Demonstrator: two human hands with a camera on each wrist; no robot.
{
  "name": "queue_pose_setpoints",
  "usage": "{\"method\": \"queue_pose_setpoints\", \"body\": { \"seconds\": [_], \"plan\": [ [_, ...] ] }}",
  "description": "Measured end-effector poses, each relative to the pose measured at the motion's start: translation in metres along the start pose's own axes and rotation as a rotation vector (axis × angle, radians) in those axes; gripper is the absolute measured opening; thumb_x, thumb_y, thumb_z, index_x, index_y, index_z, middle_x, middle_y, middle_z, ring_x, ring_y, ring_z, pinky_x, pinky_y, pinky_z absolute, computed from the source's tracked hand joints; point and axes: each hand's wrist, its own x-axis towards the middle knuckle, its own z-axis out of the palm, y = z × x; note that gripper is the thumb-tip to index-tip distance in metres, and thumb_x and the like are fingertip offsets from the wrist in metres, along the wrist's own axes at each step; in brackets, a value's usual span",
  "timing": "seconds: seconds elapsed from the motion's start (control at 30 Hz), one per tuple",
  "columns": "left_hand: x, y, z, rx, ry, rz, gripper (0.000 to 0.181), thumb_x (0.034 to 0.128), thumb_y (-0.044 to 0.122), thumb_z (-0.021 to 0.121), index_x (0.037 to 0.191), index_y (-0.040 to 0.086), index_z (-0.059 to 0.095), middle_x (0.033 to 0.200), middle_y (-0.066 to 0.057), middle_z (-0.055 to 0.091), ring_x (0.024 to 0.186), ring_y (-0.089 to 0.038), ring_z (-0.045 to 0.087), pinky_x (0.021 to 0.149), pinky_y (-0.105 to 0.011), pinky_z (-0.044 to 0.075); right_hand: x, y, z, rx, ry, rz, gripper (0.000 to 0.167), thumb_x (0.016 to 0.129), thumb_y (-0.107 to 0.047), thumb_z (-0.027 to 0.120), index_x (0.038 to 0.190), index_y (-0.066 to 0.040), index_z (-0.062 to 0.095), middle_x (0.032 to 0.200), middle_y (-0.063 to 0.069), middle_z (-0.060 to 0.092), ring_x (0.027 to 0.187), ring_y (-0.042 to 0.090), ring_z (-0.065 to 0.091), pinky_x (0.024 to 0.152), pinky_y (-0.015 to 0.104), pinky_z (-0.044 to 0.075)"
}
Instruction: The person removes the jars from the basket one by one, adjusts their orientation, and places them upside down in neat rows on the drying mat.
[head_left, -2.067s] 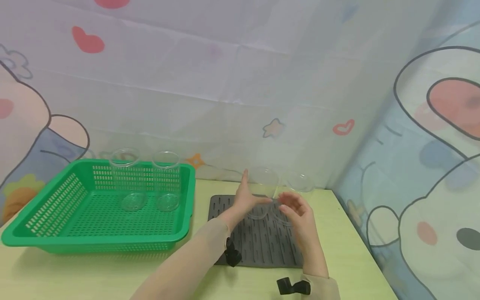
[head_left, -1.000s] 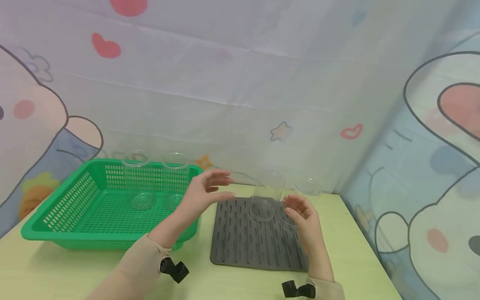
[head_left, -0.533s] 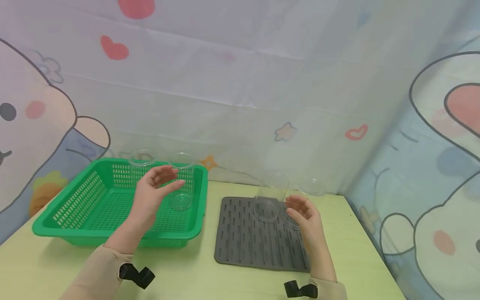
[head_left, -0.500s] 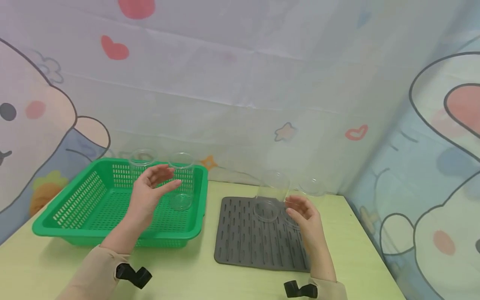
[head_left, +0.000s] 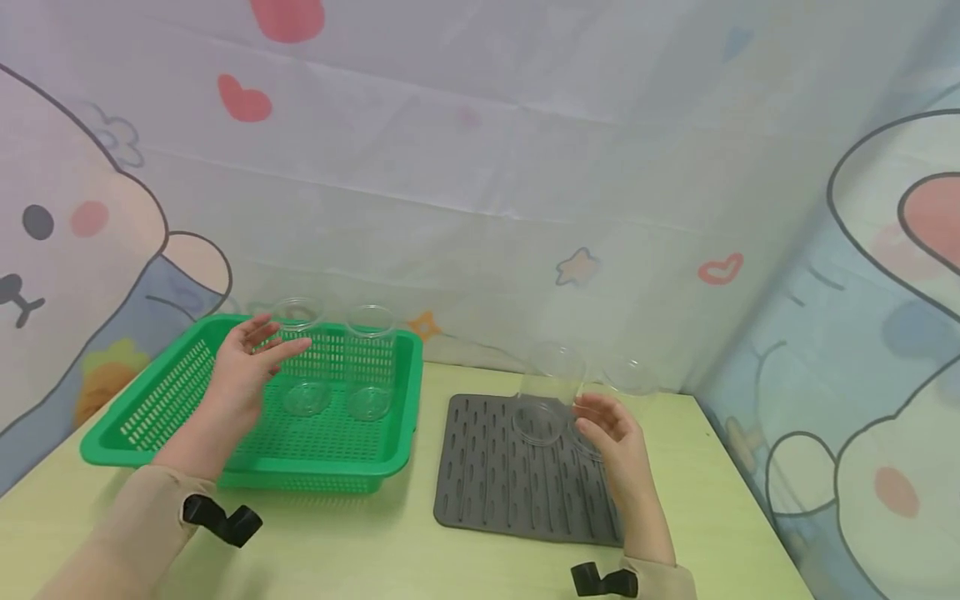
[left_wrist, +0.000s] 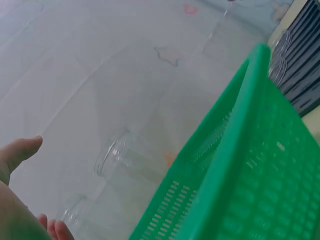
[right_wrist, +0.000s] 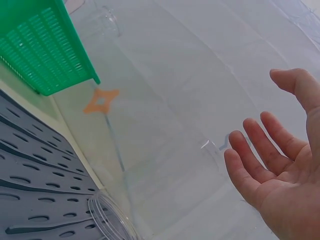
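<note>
Closest to my head camera, the left sleeve (head_left: 135, 508) and right sleeve (head_left: 663, 581) run off the bottom edge. The left hand (head_left: 240, 371) has its thumb out and its fingers parted and loosely bent; from the left wrist I get only the thumb and some fingertips, the rest cut off. The right hand (head_left: 617, 442) is loosely curved too, its thumb well apart from the fingers.

Under the left fingers sits the green plastic basket (head_left: 337, 473), part of its left side hidden by that hand. Two clear cups stand in it: the left basket cup (head_left: 311, 371) just beside the left thumb, though I can't tell whether they touch, and the right basket cup (head_left: 371, 362) farther right.

The grey ridged mat (head_left: 517, 492) lies left of the right fingers. On it, the left mat cup (head_left: 551, 387) stands just beyond those fingertips; the right mat cup (head_left: 622, 383) is partly behind them, so faint that I can't make out any contact. Beyond all the fingers hangs a cartoon-print cloth (head_left: 450, 208), its figures cut off at both sides.
</note>
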Motion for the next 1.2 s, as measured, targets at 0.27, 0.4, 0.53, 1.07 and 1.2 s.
{"method": "queue_pose_setpoints", "body": {
  "seconds": [0.27,0.4,0.53,1.07,1.2],
  "plan": [
    [0.031,-0.002,-0.025,0.08,-0.122,-0.133,0.105,0.093,0.029,0.067,0.156,0.02,-0.016,0.163,-0.008,-0.021,0.151,-0.031,-0.009,0.122,-0.049,0.016,0.001,0.001,0.0,-0.004,-0.007,-0.004,0.034,0.093,0.002,0.059,0.124,0.012,0.048,0.11,-0.01,0.065,0.103,0.002,0.062,0.09,0.018,0.051],
    [0.045,-0.01,-0.036,0.131,-0.261,-0.209,0.107,0.0969,0.028,0.062,0.149,0.018,-0.031,0.158,-0.009,-0.034,0.147,-0.034,-0.023,0.122,-0.057,0.005,0.0,0.001,0.0,-0.025,-0.016,0.003,0.033,0.093,0.001,0.059,0.124,0.01,0.05,0.11,-0.011,0.064,0.103,0.001,0.061,0.089,0.017,0.05],
    [0.056,-0.017,-0.041,0.195,-0.356,-0.27,0.106,0.099,0.025,0.058,0.145,0.018,-0.037,0.155,-0.012,-0.037,0.145,-0.04,-0.025,0.12,-0.061,0.007,-0.001,0.001,0.001,-0.03,-0.021,0.016,0.033,0.094,-0.001,0.06,0.124,0.008,0.051,0.11,-0.011,0.064,0.103,0.001,0.061,0.089,0.017,0.051],
    [0.08,-0.025,-0.042,0.329,-0.428,-0.26,0.11,0.096,0.02,0.063,0.146,0.014,-0.035,0.158,-0.015,-0.03,0.145,-0.047,-0.018,0.118,-0.064,0.013,-0.001,0.001,0.001,-0.049,-0.035,0.059,0.038,0.094,-0.002,0.059,0.129,0.008,0.049,0.112,-0.013,0.063,0.105,0.0,0.06,0.091,0.017,0.049],
    [0.082,-0.027,-0.039,0.339,-0.407,-0.231,0.11,0.0946,0.018,0.064,0.149,0.01,-0.031,0.158,-0.02,-0.029,0.145,-0.049,-0.016,0.117,-0.065,0.013,-0.001,0.001,0.002,-0.051,-0.038,0.057,0.037,0.094,-0.002,0.059,0.129,0.009,0.049,0.112,-0.013,0.064,0.105,0.0,0.06,0.091,0.017,0.049]
  ]
}}
